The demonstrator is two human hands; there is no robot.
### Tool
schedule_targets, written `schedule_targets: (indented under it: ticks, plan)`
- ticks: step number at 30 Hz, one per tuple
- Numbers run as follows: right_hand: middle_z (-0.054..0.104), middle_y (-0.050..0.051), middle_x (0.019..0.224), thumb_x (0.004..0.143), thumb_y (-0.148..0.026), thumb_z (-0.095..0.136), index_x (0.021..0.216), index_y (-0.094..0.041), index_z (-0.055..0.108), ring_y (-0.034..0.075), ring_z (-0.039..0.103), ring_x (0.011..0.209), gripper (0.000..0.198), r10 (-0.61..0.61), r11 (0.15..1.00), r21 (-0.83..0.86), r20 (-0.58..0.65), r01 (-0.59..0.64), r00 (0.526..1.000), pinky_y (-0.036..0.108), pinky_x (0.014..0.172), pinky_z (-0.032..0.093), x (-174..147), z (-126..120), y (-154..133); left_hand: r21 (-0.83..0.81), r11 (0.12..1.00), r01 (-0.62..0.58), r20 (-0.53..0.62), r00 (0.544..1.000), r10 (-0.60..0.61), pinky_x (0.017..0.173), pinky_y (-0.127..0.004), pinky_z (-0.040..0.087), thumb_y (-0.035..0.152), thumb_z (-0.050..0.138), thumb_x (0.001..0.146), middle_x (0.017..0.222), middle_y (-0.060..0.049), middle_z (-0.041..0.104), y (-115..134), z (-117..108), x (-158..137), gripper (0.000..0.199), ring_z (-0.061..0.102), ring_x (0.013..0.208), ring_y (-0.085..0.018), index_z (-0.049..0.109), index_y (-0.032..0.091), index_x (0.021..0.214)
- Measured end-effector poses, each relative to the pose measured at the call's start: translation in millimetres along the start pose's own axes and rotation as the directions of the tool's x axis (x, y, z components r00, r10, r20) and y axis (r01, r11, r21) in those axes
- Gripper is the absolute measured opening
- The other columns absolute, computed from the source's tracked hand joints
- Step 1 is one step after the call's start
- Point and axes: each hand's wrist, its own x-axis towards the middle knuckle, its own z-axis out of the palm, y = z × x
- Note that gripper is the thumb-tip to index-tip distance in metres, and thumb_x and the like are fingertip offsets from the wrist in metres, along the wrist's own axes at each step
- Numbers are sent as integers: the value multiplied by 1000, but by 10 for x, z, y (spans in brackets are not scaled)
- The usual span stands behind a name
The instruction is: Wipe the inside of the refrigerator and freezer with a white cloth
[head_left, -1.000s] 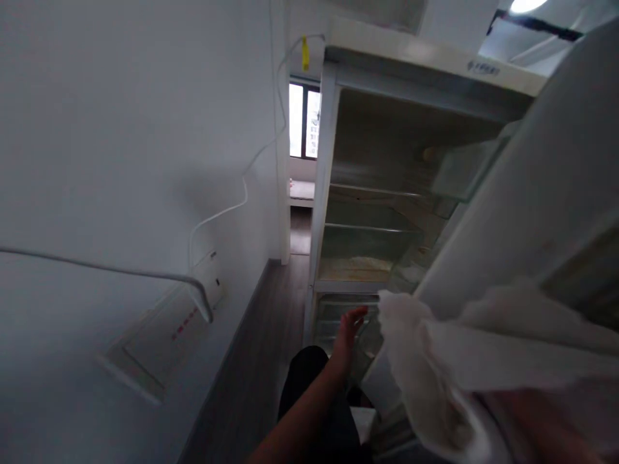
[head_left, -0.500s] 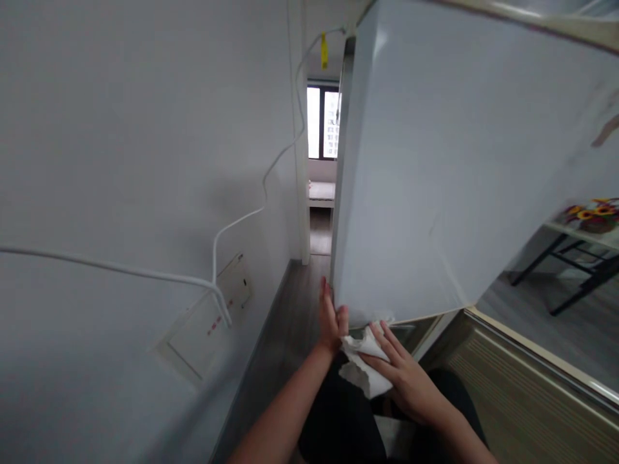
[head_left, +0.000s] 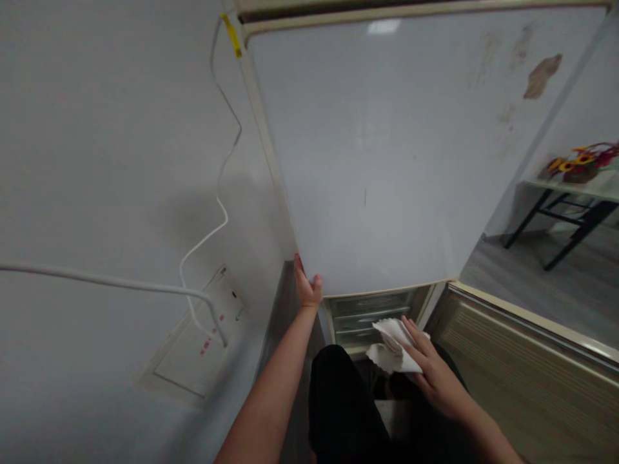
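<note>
A large white fridge door (head_left: 382, 161) faces me, with brown stains and a brown patch at its upper right. My left hand (head_left: 308, 288) grips its lower left corner, thumb on the front and fingers round the side edge. Below and to the right, my right hand (head_left: 428, 361) holds a crumpled white paper towel (head_left: 394, 345), apart from the door. Behind the towel, under the door's bottom edge, clear drawers (head_left: 360, 314) show inside the lower compartment. The lower door (head_left: 527, 380) stands open on the right, its ribbed inner side facing up towards me.
A white cable (head_left: 120, 281) hangs along the left wall, past a wall panel (head_left: 191, 354). At the right a table (head_left: 575, 190) with dark legs carries flowers (head_left: 578, 164). My knees (head_left: 343, 399) are bent close below the fridge.
The white door has swung to the left and now faces me squarely, covering the doorway and window. My left hand moved left with it. My right hand and the towel moved right, away from the door.
</note>
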Motion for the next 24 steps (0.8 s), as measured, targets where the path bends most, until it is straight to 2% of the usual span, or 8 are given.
schedule_targets:
  ticks: [2,4,6,8,11,14,21,24]
  plan:
    - [16,8,170,101,-25,43,161,-29,33,28,21,156,61,-12,993,116,50,6,999,50,125,30,115,23,-60,29,996,81,16,997,-81,113,-41,43,75,35,87,151,-25,48,-16,4,-3,95,51,140,-31,31,9,155]
    - [33,11,165,103,-28,42,159,-25,37,25,36,150,56,-60,969,244,115,31,992,44,123,35,244,37,-153,71,989,128,18,991,-130,102,-41,51,75,34,84,135,-25,61,-29,9,0,94,63,124,-32,41,7,148]
    - [48,12,155,103,-29,43,154,-24,46,23,51,139,51,-118,936,348,175,51,978,41,118,41,356,54,-270,111,980,163,15,986,-166,94,-41,54,74,35,82,119,-23,69,-30,12,9,89,69,111,-32,51,8,139]
    - [57,11,148,103,-31,44,148,-24,53,23,59,129,46,-166,911,408,225,62,960,39,113,45,416,89,-392,144,971,191,6,981,-194,88,-40,56,72,36,80,108,-21,72,-18,13,18,84,71,104,-31,56,9,132]
    - [64,8,138,102,-30,45,145,-26,55,23,63,122,44,-197,887,459,292,43,936,38,107,48,373,177,-525,181,958,221,-7,975,-223,80,-37,57,64,40,80,100,-21,72,11,10,28,77,72,97,-31,58,7,129]
    - [67,6,133,100,-25,46,141,-28,58,23,65,119,42,-171,871,491,354,-27,919,36,105,47,210,264,-547,207,950,234,-14,972,-236,77,-37,56,56,43,79,98,-21,72,29,9,35,69,72,94,-30,59,7,125]
    - [73,6,116,95,-19,47,117,-23,68,22,68,107,31,-17,871,437,485,-225,875,30,96,49,-149,355,-327,208,950,234,-27,972,-234,76,-36,54,53,43,78,93,-18,72,50,35,25,63,71,86,-28,60,8,118]
    - [73,6,109,93,-17,48,108,-21,67,20,69,102,25,-6,882,405,519,-240,855,27,92,48,-168,373,-261,178,958,224,-38,975,-220,73,-36,53,53,42,78,92,-18,71,63,43,14,62,70,82,-27,60,7,115]
